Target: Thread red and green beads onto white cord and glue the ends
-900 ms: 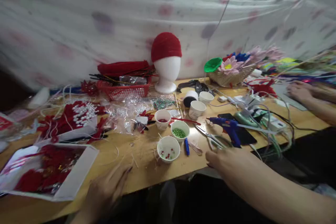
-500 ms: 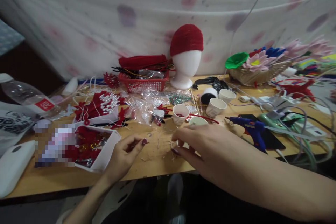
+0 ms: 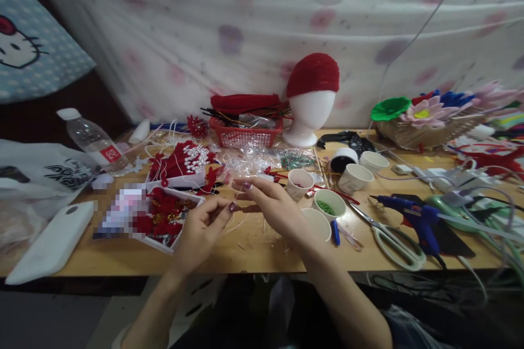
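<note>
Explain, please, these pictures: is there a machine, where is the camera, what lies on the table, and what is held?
There is no machine: a person's left hand and right hand are over the table. One camera, worn on the head, looks forward and down. On the table are scissors, a glue gun and cups, one with green beads. Behind stands a dummy head in a red cap. The left hand seems to pinch something too small to name. What the right hand holds, if anything, is unclear.

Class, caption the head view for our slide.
Left hand and right hand close together near a cup of green beads.
</note>
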### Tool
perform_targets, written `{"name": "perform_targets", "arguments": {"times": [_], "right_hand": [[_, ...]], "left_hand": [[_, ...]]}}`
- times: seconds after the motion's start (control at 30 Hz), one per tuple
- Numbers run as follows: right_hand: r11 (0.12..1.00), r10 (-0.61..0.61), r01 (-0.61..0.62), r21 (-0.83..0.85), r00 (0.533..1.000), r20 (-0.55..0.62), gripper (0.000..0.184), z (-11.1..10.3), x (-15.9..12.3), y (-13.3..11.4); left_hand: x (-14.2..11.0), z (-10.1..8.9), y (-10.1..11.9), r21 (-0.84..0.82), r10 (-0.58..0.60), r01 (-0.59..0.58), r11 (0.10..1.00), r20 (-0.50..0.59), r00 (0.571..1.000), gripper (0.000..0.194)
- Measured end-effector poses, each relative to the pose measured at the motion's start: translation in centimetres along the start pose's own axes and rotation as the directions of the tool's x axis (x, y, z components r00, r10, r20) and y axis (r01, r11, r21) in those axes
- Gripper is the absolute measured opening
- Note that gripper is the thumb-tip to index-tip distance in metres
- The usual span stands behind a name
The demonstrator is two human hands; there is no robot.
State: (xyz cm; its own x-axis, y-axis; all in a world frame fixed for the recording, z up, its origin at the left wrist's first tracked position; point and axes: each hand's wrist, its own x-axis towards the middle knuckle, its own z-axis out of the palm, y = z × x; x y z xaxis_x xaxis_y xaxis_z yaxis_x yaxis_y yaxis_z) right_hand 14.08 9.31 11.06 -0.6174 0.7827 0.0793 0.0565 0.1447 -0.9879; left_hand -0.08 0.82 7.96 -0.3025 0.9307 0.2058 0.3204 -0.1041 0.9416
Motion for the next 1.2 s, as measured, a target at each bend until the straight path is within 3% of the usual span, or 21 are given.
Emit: {"name": "perform_targets", "arguments": {"times": [0.13,0.27,0.53,0.73,0.93,1.07,1.2], "right_hand": [[0.984,-0.044,0.075,0.159,0.98,-0.192,0.024,0.2,-0.8,1.1],[0.958,-0.075,0.169,0.233,0.928,-0.364,0.023,-0.1,-1.4,1.3],[0.955,-0.167,0.265,0.134,0.852,-0.496,0.015,-1.3,-2.0,0.9],[0.977,-0.211,0.18,-0.118,0.904,-0.373,0.01,-2.0,-2.4,0.8],[0.901,-0.185,0.144,-0.409,0.981,-0.063,0.018,-1.2,-2.1,1.7],[0.841,-0.179,0.207,-0.5,0.978,0.103,0.035,-0.4,-1.7,2.4],[0.803,-0.193,0.246,-0.544,0.969,0.153,0.037,-0.9,-1.6,2.3]], "left_hand": [[-0.3,0.0,-0.9,0.055,-0.042,0.046,0.997,-0.067,0.997,0.03],[0.0,0.4,-1.8,0.106,-0.059,0.065,0.992,-0.064,0.996,0.034],[0.2,0.3,-3.6,0.179,-0.096,0.106,0.978,-0.066,0.993,0.029],[0.4,0.3,-3.9,0.19,-0.091,0.108,0.976,-0.095,0.991,0.025],[-0.1,0.2,-3.2,0.165,-0.046,0.055,0.985,-0.06,0.997,0.023],[-0.6,-0.2,-2.1,0.065,-0.008,0.008,0.998,-0.013,1.0,0.024],[-0.8,-0.6,-1.9,-0.127,-0.051,0.059,0.99,0.066,0.997,0.025]]}}
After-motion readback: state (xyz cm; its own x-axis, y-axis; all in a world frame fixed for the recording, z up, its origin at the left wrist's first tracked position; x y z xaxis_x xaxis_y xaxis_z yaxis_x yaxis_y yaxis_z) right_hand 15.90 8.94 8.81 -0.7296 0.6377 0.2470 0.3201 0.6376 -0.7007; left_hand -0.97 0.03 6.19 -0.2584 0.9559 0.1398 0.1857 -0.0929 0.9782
